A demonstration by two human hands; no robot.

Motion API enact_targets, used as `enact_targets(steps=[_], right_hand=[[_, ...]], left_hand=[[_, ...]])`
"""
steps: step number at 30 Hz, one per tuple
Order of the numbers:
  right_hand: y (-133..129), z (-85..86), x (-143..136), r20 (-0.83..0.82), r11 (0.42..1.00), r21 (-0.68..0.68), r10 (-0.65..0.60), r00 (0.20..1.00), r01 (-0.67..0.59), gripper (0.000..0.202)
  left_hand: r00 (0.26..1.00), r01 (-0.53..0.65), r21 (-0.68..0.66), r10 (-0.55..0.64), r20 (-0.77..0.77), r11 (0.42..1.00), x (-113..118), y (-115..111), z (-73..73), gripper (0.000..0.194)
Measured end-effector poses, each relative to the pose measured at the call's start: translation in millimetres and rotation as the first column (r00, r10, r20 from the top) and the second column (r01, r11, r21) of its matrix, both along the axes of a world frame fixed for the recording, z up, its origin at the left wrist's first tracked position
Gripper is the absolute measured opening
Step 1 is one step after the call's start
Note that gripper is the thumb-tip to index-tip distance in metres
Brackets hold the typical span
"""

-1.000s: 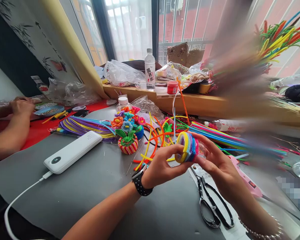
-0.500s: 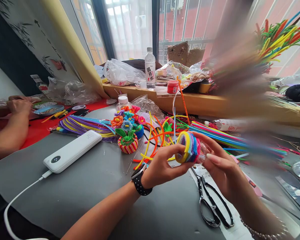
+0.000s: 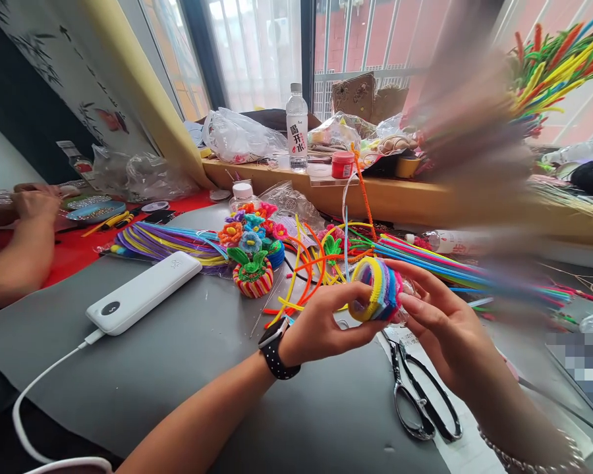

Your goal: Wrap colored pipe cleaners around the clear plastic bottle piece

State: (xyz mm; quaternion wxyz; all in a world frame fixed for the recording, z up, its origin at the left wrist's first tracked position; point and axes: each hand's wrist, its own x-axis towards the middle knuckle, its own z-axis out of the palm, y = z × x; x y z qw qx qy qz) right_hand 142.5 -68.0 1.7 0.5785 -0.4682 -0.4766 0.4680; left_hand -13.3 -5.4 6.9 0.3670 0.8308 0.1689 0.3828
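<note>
A small clear cup (image 3: 389,293), wrapped in yellow, blue, purple and pink fuzzy bands, is held on its side above the middle of the grey table (image 3: 336,421). The right thumb has moved from the bare clear end onto the pink band, so attention seems to be on that edge of the wrapping. The left hand (image 3: 323,326) pinches the yellow mouth, one digit inside and another underneath, its forearm slanting up from the near edge. The right hand (image 3: 442,322) curls around the other end, fingers over the top, wrist low. Below it, toward the near edge, scissors (image 3: 415,395) lie on paper (image 3: 469,454). Loose fuzzy stems (image 3: 321,263) and a flowerpot (image 3: 253,280) sit toward the far edge, a power bank (image 3: 143,293) toward the left.
</note>
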Motion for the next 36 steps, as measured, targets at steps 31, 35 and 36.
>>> enact_targets(steps=[31, 35, 36], right_hand=[[1.6, -0.4, -11.1, 0.045, 0.996, 0.037, -0.084, 0.995, 0.083, 0.042], [1.1, -1.0, -11.5, 0.038, 0.996, 0.036, -0.086, 0.996, 0.084, 0.039], [1.1, -1.0, -11.7, 0.032, 0.996, 0.04, -0.086, 0.996, 0.085, 0.039]], left_hand=[[0.999, 0.02, -0.313, -0.006, 0.045, 0.95, 5.2, -5.0, -3.6, 0.02], [0.999, 0.015, -0.314, 0.001, 0.051, 0.949, 5.7, -5.1, -4.2, 0.021], [0.999, 0.012, -0.312, 0.004, 0.049, 0.95, 5.8, -5.2, -4.0, 0.021]])
